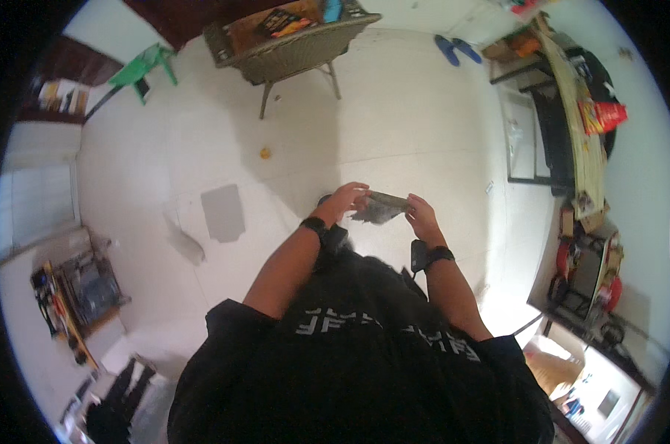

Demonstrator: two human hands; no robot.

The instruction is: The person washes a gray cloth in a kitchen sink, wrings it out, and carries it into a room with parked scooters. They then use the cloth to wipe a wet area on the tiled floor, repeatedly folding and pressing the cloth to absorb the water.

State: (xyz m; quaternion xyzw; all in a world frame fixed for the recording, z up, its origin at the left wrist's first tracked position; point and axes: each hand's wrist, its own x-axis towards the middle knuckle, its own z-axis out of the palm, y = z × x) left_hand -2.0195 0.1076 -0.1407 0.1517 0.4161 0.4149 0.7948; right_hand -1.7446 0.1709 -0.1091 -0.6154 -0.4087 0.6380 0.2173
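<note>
A thin grey sheet, crumpled along its lower side (380, 210), is stretched between my hands in front of my chest; its material is unclear. My left hand (344, 203) is closed on its left end, fingers curled toward the edge. At its other end my right hand (421, 218) pinches the corner between thumb and fingers. The sheet's upper edge runs as a darker, fairly straight band from one hand to the other. Dark straps with small black boxes sit on both wrists. A dark round item (324, 199) shows partly behind my left hand.
On the pale tiled floor to the left lie a flat grey panel (223, 213) and a clear plastic bag (184, 240). A small yellow-orange item (265, 153) lies farther ahead. Beyond stand a woven chair (294, 54) and a green stool (143, 68). Shelving (583, 159) lines the right wall; blue slippers (457, 50) lie near it.
</note>
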